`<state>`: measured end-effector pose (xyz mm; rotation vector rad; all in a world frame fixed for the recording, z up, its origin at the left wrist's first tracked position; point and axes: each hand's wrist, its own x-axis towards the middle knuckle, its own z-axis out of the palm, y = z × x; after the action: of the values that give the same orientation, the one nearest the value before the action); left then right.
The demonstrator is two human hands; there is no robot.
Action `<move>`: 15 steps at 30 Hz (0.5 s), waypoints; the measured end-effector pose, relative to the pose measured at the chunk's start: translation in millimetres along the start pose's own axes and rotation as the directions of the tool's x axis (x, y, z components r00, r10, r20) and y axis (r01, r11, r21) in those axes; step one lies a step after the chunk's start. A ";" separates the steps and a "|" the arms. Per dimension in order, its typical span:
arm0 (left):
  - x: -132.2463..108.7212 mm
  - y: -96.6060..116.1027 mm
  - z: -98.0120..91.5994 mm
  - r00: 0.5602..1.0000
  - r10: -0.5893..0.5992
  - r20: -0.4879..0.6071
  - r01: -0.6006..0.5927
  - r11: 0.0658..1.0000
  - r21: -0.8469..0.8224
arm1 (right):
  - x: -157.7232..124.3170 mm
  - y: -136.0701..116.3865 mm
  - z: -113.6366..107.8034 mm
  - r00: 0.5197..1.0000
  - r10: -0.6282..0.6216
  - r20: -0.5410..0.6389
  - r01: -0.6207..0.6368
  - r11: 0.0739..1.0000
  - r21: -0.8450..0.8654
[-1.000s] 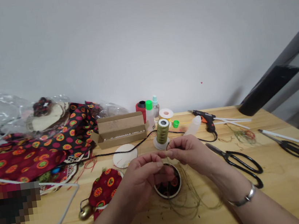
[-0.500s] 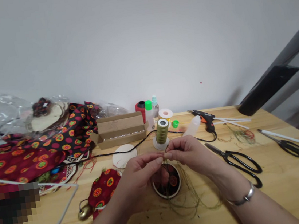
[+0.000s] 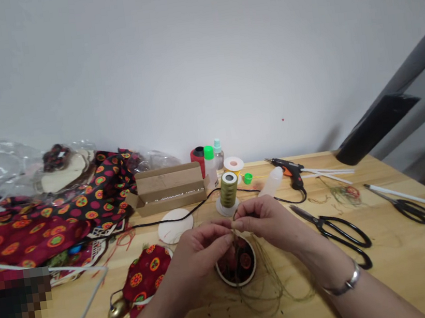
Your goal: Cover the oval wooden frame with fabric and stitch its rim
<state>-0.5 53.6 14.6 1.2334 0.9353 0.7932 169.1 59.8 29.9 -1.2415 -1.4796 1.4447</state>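
My left hand (image 3: 205, 251) and my right hand (image 3: 263, 220) meet over a round, dark patterned piece with a white rim (image 3: 246, 261). Both hands pinch fine olive-green thread (image 3: 268, 266), whose loose loops trail down onto the table. What exactly sits between the fingertips is too small to make out. Just beyond my fingers stands a spool of olive thread (image 3: 228, 191). Left of my left forearm lies red patterned fabric (image 3: 145, 272) with a brass bell (image 3: 118, 309) beside it.
Large black scissors (image 3: 329, 229) lie right of my right hand, smaller scissors (image 3: 409, 208) farther right. A glue gun (image 3: 288, 167), a translucent bottle (image 3: 272, 182), and an open cardboard box (image 3: 172, 190) stand or lie toward the wall. Patterned cloth (image 3: 29, 225) heaps at left.
My fingertips have shifted slightly, and strands now show hanging in front of the round piece. The whole view has moved a little; objects stay in place.
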 end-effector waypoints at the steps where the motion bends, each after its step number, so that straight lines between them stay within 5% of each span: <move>1: 0.3 -0.4 -0.4 1.000 0.027 -0.007 -0.027 0.999 0.033 | 0.0 0.1 -0.1 1.000 -0.004 0.001 0.004 1.000 -0.008; 6: 1.0 -6.1 -4.3 0.956 0.286 -0.059 -0.245 0.897 0.368 | 0.0 -1.8 0.1 0.999 -0.040 -0.015 0.039 0.996 -0.078; 15: -2.9 -10.4 -6.0 0.750 0.659 0.064 -0.490 0.487 0.723 | -0.2 2.1 0.3 0.997 -0.071 -0.001 0.071 0.995 -0.066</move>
<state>-7.1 51.7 4.3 2.2763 1.0532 1.1820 169.2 59.4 27.8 -1.2175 -1.5645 1.3560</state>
